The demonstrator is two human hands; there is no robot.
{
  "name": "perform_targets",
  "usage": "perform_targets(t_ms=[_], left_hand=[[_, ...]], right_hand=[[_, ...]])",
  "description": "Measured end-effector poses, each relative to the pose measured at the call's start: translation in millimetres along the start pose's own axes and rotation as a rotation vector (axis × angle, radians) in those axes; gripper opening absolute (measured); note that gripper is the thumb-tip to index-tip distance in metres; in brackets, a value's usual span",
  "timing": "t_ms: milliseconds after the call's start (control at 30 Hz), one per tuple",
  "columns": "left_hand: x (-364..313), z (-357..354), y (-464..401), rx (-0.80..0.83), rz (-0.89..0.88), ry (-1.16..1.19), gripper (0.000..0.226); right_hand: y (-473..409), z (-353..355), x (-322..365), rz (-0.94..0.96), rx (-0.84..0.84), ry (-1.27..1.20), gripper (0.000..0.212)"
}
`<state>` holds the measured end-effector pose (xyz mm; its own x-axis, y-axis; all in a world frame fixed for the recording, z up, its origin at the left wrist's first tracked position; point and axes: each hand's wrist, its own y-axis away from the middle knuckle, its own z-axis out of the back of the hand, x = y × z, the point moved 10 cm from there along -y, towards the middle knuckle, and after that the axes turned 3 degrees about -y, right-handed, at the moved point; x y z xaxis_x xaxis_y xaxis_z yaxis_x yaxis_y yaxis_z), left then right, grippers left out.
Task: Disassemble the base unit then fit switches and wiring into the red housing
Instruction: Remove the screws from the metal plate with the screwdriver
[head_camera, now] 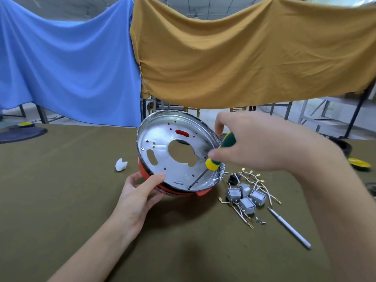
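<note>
The round red plastic housing (151,185), capped by a shiny silver metal plate (162,157) with a large central hole and several slots, is held tilted on the olive-green cloth-covered table (61,180), its plated face turned up toward the camera. It is gripped at its lower left edge by the left hand (138,192), the thumb pressed onto the plate's rim and the fingers curled beneath the red shell. A screwdriver with a green and yellow handle (219,151) is clasped by the right hand (250,143), fingers wrapped round the handle; its metal shaft slants down and to the left from that grip, and the tip is set against the plate near its lower rim.

Below and to the right of the gripped screwdriver, a cluster of small grey box-shaped switches (245,195) lies on the cloth, tangled with white wiring tipped with brass terminals (254,178). Just beside them, further right, a slim silver pen-like tool (291,230) is laid diagonally. A crumpled white scrap (121,165) rests to the left of the housing, above the left hand. Blue cloth (67,64) and mustard-yellow cloth (244,58) are draped behind the table.
</note>
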<state>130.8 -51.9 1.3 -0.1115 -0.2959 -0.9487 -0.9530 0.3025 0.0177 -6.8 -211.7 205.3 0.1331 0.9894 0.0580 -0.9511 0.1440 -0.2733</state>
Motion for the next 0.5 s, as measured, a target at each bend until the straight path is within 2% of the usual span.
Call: perform_targets(t_ms=[67,167,300,367,500], left_hand=[[1,1,0,-0.005,0.008,0.003,0.077],[2,2,-1,-0.012,0.022,0.007,0.080],[2,1,-1,-0.008,0.021,-0.011,0.082],[1,1,0,-0.008,0.020,-0.029,0.086],[2,3,1,-0.033,0.042,-0.034,0.077]], right_hand=[[4,-1,3,0.055,0.079,-0.078,0.025],[5,11,11,0.098,-0.012,-0.100,0.021],[3,15,7,0.009,-0.056,-0.009,0.015],[2,13,4,-0.027,-0.086,0.025,0.026],[-2,14,7,-0.002,-0.201,0.036,0.040]])
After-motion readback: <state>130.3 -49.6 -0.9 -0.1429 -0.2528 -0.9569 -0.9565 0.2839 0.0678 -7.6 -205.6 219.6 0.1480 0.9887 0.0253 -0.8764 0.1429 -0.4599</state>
